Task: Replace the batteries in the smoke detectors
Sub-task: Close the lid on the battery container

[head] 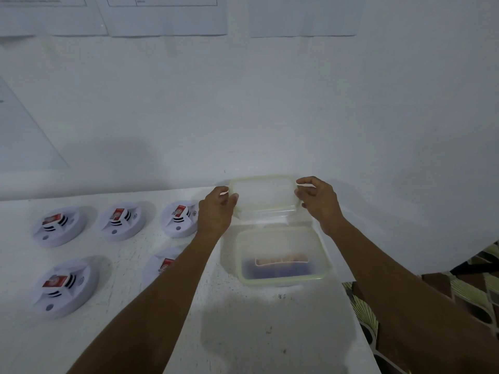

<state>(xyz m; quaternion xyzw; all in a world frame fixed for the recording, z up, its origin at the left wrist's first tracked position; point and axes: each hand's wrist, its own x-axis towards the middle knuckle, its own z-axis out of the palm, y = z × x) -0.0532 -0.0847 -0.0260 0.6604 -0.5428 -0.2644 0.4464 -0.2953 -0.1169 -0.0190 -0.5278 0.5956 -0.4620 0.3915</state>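
Several white round smoke detectors lie on the white table, each with a red-labelled battery on top: one at the far left (60, 226), one beside it (122, 220), one by my left wrist (180, 218), one in the front row (64, 287). Another detector (159, 265) is partly hidden behind my left forearm. A clear plastic box (283, 256) with a pale green rim stands open and holds batteries (280, 261). My left hand (217, 211) and my right hand (317, 201) grip the two ends of the box's clear lid (263, 194), held just behind and above the box, near the wall.
The white table (243, 333) ends at the right, where a patterned floor (472, 292) shows. A white wall (270, 103) rises right behind the table, with printed sheets (167, 14) stuck to it high up.
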